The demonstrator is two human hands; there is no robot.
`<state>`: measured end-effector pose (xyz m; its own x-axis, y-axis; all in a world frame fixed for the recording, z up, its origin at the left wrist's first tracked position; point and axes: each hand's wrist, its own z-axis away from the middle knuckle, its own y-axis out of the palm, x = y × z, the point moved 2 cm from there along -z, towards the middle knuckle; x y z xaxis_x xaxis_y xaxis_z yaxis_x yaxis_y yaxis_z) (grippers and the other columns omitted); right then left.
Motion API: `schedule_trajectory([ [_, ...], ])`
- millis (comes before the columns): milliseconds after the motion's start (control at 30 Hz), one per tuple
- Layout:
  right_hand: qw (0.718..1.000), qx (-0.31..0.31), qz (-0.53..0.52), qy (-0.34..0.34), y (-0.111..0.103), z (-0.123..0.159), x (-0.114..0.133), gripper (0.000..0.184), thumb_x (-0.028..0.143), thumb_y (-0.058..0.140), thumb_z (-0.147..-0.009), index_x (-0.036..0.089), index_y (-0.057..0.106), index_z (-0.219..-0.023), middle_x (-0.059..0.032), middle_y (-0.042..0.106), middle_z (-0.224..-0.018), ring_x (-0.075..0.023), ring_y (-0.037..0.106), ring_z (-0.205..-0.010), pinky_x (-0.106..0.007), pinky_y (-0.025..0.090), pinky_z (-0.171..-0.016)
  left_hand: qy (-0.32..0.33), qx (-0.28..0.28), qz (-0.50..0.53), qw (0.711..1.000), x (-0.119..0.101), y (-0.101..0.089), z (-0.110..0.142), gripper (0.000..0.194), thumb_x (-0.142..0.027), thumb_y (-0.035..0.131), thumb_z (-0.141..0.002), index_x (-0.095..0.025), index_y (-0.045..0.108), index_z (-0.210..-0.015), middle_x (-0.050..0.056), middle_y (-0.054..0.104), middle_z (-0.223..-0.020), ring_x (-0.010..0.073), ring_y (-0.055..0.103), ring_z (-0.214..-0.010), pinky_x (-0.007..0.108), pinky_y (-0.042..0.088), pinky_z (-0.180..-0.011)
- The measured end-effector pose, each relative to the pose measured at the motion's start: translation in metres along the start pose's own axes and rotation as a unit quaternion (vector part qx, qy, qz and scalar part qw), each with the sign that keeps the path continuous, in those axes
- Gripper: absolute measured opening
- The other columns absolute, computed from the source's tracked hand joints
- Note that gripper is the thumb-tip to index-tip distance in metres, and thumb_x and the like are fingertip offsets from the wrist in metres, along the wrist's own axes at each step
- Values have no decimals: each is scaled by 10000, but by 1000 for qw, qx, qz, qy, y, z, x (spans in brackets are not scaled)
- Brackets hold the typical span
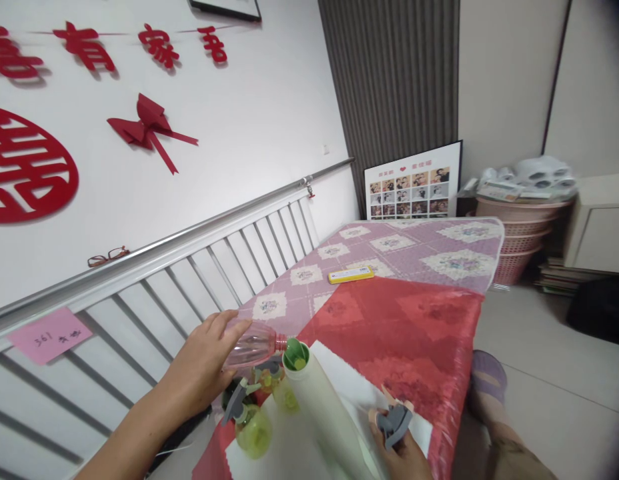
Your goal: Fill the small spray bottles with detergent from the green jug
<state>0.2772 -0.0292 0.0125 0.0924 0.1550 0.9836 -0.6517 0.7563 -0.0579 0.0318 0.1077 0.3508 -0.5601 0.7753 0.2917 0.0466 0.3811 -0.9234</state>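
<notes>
My left hand (204, 367) grips a clear pink plastic bottle (252, 348), tipped sideways so its mouth meets a small green funnel (295, 355). The funnel sits in the neck of a tall pale green bottle (324, 413) leaning toward me. My right hand (402, 450), low at the bottom edge, is closed around a grey spray-trigger head (393, 423). Below the pink bottle lie a yellow-green spray bottle (254, 432) with a grey trigger (234, 400) and another small yellowish bottle (284, 393).
All this rests on a white cloth (354, 393) over a red cover (414, 333) on a bed with a pink patterned sheet (439, 247). A yellow case (350, 274) lies further up. A white rail headboard (199, 267) runs left; pink baskets (519, 233) stand at the far end.
</notes>
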Motion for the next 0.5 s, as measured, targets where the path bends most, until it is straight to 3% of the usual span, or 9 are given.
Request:
schedule_trajectory([
  [300,1000,-12,-20,-3,1,0,0,554,613,657,-600,189,658,-957,-96,776,-1028,-331,688,-1073,-362,511,-988,1,-3,-6,1000,-2,-3,-1,745,-19,624,-678,-245,417,-1358,142,465,-1391,327,478,-1232,502,468,-1001],
  [500,1000,-14,-13,-14,2,-3,-7,596,622,648,-602,164,649,-983,-129,761,-1079,-325,662,-1126,-341,495,-1004,4,-3,-2,1000,-1,-2,-1,743,-35,618,-685,-269,409,-1358,125,468,-1388,316,486,-1223,492,479,-992],
])
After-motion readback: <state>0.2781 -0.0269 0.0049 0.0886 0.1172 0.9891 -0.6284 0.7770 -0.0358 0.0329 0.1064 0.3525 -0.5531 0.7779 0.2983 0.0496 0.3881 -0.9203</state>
